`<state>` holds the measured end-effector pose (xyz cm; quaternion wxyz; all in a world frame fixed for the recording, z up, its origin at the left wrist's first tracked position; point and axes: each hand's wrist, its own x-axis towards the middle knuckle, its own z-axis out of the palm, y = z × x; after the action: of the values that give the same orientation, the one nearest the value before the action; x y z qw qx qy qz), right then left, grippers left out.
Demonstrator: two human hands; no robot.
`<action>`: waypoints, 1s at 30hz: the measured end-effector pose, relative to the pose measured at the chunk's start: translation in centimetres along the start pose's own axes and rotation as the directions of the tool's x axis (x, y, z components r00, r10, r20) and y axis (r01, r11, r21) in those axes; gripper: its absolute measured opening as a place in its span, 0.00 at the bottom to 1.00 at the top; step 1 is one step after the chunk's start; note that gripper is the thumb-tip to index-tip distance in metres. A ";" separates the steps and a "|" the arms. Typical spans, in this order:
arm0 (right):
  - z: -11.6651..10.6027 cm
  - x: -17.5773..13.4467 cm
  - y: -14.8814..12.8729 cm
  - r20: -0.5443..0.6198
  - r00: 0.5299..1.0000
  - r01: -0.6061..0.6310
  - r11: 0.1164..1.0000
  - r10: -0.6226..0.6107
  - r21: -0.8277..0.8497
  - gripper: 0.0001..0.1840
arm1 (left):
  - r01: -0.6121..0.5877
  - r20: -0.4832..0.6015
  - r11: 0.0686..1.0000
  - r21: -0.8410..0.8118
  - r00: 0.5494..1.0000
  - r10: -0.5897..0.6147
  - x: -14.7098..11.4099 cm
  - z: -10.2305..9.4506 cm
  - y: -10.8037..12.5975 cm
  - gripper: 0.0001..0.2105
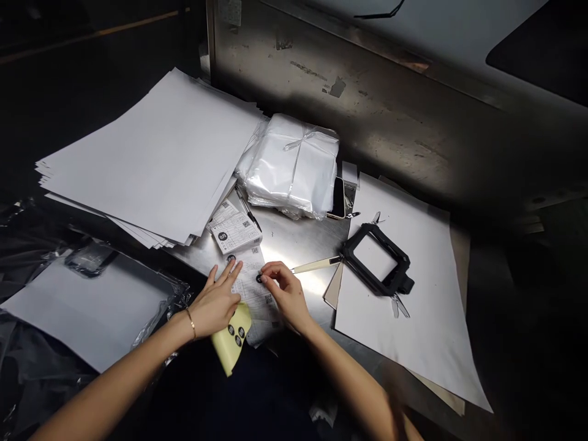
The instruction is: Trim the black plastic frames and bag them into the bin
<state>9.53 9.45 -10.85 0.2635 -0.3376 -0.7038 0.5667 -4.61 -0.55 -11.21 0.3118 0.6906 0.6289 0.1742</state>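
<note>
My left hand (220,300) lies with fingers spread over printed label sheets (250,269) on the metal table. A yellow sticker sheet (232,340) with several round black stickers pokes out from under that palm and curls over the table's front edge. Between thumb and forefinger, my right hand (285,293) pinches a small round black sticker (259,278) just above the printed labels. Behind the hands sits a stack of printed labels (234,228); a round black sticker shows on its top one.
A large stack of white sheets (151,147) stands at the left, beside a tied bundle of clear plastic bags (294,162). A pen (247,208), a phone (339,199) and a cream-handled tool (316,264) lie about. On white sheets at right rests a black frame (365,278).
</note>
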 end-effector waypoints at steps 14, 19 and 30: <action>2.4 3.1 2.3 0.073 0.995 0.080 0.975 -0.066 -0.208 0.03 | -0.010 0.009 0.985 0.172 1.000 0.008 -3.0 1.6 2.3 0.11; 3.1 2.8 2.3 0.091 0.990 0.132 0.925 -0.106 -0.357 0.04 | -0.011 -0.003 0.986 0.164 1.000 0.012 -2.8 1.8 2.2 0.09; 2.8 4.0 1.6 -0.006 0.996 0.060 0.682 -0.094 -0.729 0.19 | -0.003 -0.060 0.982 0.190 0.998 0.015 -3.0 2.6 2.5 0.09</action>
<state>5.14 11.06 -13.05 0.1464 -0.3965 -0.8787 0.2220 -1.52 -4.07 -11.13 0.2243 0.7144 0.6487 0.1360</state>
